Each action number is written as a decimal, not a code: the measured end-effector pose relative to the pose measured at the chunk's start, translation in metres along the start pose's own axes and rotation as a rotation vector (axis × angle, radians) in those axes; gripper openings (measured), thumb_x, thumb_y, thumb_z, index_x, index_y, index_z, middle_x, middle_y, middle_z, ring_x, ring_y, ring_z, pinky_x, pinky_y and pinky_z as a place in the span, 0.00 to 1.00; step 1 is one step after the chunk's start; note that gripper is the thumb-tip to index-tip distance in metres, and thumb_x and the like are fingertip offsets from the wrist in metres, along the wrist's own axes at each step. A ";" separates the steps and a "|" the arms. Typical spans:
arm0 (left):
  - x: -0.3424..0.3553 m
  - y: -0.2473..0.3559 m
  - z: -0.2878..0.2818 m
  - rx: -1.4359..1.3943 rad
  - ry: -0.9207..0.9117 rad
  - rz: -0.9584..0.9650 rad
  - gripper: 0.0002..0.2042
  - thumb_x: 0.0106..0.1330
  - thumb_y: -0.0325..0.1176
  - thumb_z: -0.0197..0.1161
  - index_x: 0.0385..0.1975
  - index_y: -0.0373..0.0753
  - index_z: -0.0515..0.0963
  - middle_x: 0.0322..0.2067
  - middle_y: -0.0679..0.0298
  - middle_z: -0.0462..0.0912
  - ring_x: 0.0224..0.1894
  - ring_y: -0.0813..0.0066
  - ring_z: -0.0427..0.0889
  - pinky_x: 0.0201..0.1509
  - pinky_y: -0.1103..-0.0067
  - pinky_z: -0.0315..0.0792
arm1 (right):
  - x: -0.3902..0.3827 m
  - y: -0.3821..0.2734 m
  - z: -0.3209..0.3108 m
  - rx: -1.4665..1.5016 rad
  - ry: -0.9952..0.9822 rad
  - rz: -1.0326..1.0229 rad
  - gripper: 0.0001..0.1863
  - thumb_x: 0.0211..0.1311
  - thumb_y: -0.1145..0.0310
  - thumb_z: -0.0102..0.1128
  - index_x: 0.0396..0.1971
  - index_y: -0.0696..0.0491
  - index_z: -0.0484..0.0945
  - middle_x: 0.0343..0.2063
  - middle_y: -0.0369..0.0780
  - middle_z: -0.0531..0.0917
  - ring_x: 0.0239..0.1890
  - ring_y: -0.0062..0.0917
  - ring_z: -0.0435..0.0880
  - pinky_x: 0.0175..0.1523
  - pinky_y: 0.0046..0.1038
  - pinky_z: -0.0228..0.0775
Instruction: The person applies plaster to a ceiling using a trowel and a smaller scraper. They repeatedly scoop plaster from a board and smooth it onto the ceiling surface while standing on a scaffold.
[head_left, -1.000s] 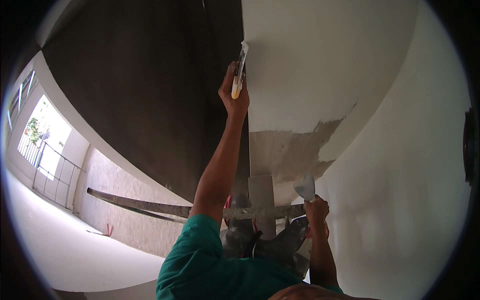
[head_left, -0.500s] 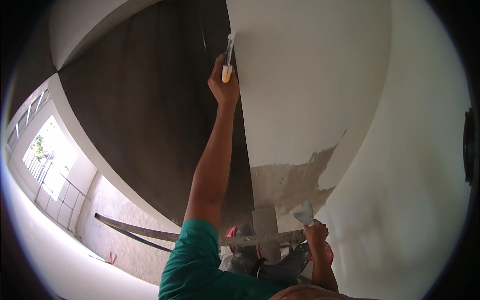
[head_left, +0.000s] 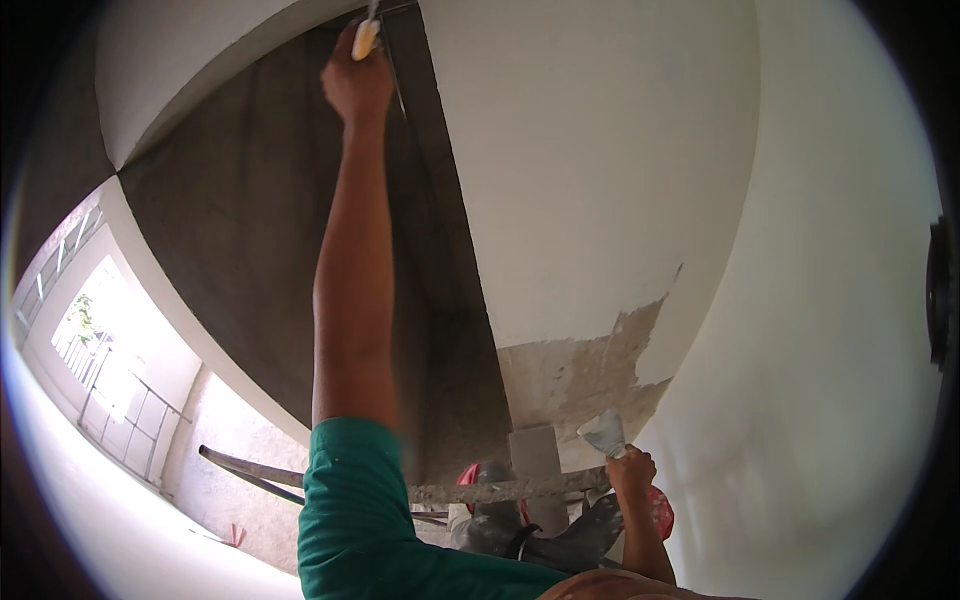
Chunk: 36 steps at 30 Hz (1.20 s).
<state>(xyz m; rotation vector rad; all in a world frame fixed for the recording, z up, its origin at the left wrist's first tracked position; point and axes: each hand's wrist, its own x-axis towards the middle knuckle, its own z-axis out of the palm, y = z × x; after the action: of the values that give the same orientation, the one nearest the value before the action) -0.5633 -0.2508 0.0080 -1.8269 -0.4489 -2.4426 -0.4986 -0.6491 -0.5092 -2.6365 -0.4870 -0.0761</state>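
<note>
The left hand (head_left: pixel 358 85) reaches straight up on a fully stretched arm, its grip wrapped around a yellow-handled putty knife (head_left: pixel 366 38) at the top of the grey wall (head_left: pixel 250 230) (blade cut off by the frame edge). The right hand (head_left: pixel 632 470), held low, clasps a plaster-coated scraper (head_left: pixel 603 433) beside the bare patch (head_left: pixel 575 375).

The left hand (head_left: pixel 358 82) is stretched high along the dark grey wall (head_left: pixel 250 250), gripping a yellow-handled putty knife (head_left: pixel 366 35) at the edge of the white plastered wall (head_left: pixel 590 170). Far below it, the right hand (head_left: pixel 632 472) holds a second putty knife (head_left: pixel 604 433) beside the bare grey patch (head_left: pixel 575 375) at the white wall's foot.
</note>
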 end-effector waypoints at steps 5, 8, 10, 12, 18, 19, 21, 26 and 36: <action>-0.071 -0.026 -0.073 -0.060 -0.209 0.209 0.17 0.56 0.28 0.62 0.48 0.37 0.77 0.43 0.52 0.82 0.48 0.53 0.80 0.52 0.67 0.73 | 0.002 0.009 0.003 -0.014 0.005 -0.012 0.16 0.45 0.57 0.65 0.29 0.54 0.83 0.26 0.49 0.83 0.31 0.44 0.84 0.40 0.41 0.77; -0.147 -0.040 -0.124 -0.031 -0.440 0.334 0.18 0.54 0.28 0.64 0.46 0.36 0.77 0.50 0.50 0.78 0.55 0.50 0.76 0.58 0.67 0.70 | 0.000 0.008 0.000 0.014 -0.055 -0.025 0.16 0.45 0.57 0.66 0.29 0.54 0.82 0.25 0.49 0.83 0.32 0.44 0.84 0.40 0.41 0.77; -0.200 -0.047 -0.154 -0.093 -0.556 0.192 0.18 0.53 0.26 0.64 0.46 0.36 0.77 0.49 0.50 0.79 0.53 0.50 0.77 0.57 0.67 0.71 | 0.000 0.005 0.002 0.003 -0.031 -0.022 0.16 0.45 0.57 0.67 0.29 0.54 0.82 0.25 0.49 0.83 0.32 0.44 0.84 0.41 0.41 0.77; -0.243 -0.046 -0.181 -0.081 -0.695 -0.019 0.18 0.51 0.24 0.64 0.45 0.38 0.77 0.49 0.54 0.80 0.52 0.53 0.78 0.54 0.68 0.72 | 0.000 0.002 0.003 0.006 -0.062 -0.011 0.18 0.44 0.57 0.68 0.32 0.54 0.82 0.27 0.49 0.84 0.35 0.44 0.83 0.42 0.41 0.77; -0.278 -0.026 -0.201 -0.024 -0.904 0.016 0.19 0.49 0.22 0.66 0.44 0.40 0.78 0.48 0.59 0.81 0.49 0.57 0.80 0.53 0.70 0.71 | 0.012 0.013 0.004 0.041 -0.120 -0.016 0.19 0.44 0.57 0.68 0.33 0.55 0.83 0.30 0.51 0.84 0.38 0.45 0.83 0.45 0.43 0.76; -0.275 -0.024 -0.197 -0.064 -0.902 0.013 0.18 0.50 0.22 0.65 0.44 0.39 0.78 0.48 0.59 0.81 0.48 0.58 0.81 0.53 0.70 0.71 | 0.018 0.014 0.001 0.045 -0.123 -0.010 0.19 0.44 0.57 0.68 0.33 0.55 0.83 0.30 0.51 0.84 0.38 0.46 0.82 0.44 0.43 0.76; -0.264 -0.027 -0.195 -0.123 -0.918 -0.011 0.16 0.52 0.22 0.65 0.43 0.39 0.79 0.48 0.59 0.81 0.47 0.60 0.82 0.52 0.70 0.72 | 0.022 0.011 -0.003 0.049 -0.161 -0.002 0.18 0.45 0.57 0.68 0.33 0.54 0.83 0.30 0.51 0.84 0.38 0.47 0.82 0.44 0.43 0.75; -0.241 -0.030 -0.201 -0.603 -0.888 -0.777 0.18 0.50 0.20 0.61 0.44 0.32 0.75 0.40 0.54 0.82 0.41 0.62 0.83 0.47 0.70 0.77 | 0.042 -0.027 -0.063 0.084 -0.278 -0.172 0.19 0.50 0.54 0.65 0.38 0.50 0.82 0.28 0.47 0.84 0.35 0.45 0.82 0.42 0.43 0.75; -0.305 0.011 -0.105 -2.139 -0.852 -1.640 0.26 0.43 0.35 0.60 0.45 0.31 0.70 0.29 0.52 0.76 0.24 0.62 0.76 0.33 0.74 0.74 | 0.081 -0.098 -0.138 0.102 -0.342 -0.419 0.20 0.47 0.59 0.64 0.40 0.51 0.81 0.33 0.44 0.84 0.38 0.40 0.83 0.44 0.40 0.75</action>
<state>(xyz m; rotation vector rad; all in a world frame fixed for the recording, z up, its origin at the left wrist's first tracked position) -0.5681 -0.3279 -0.3051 0.5456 -0.4517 0.1494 -0.4535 -0.6019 -0.3333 -2.4122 -1.1220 0.2664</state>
